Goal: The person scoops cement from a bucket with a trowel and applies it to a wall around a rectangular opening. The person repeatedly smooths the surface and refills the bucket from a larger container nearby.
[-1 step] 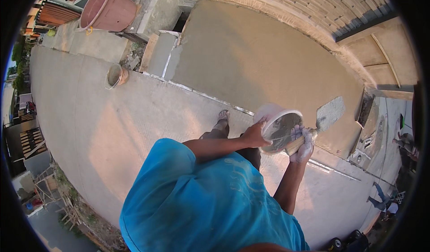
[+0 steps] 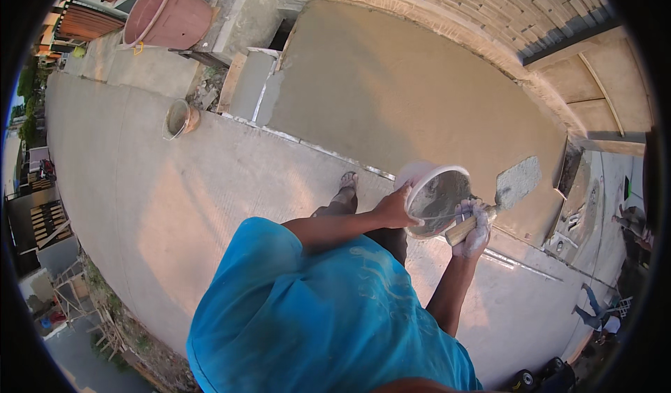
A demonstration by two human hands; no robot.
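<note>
My left hand point(image 2: 397, 208) grips the rim of a small pale bucket point(image 2: 418, 176), tilted so its grey, cement-smeared inside faces right. In my right hand point(image 2: 475, 232), coated with pale cement, is a trowel point(image 2: 518, 182). Its wooden handle lies across my palm, and its blade, covered in grey cement, points up and to the right. My right fingers are close to the bucket's rim; whether they touch it I cannot tell. Beyond both hands spreads a smooth, wet-looking cement slab point(image 2: 405, 78), with the trowel blade over its near right part.
A thin edging strip point(image 2: 328, 156) borders the slab near my foot point(image 2: 349, 180). On the concrete pavement point(image 2: 231, 176) to the left stands another bucket point(image 2: 180, 119). A big reddish tub point(image 2: 175, 15) sits farther back. A textured wall point(image 2: 482, 8) closes the far side. Another person point(image 2: 597, 316) is at far right.
The trowel blade has shifted slightly right and down. The bucket and my left hand have moved very slightly left.
</note>
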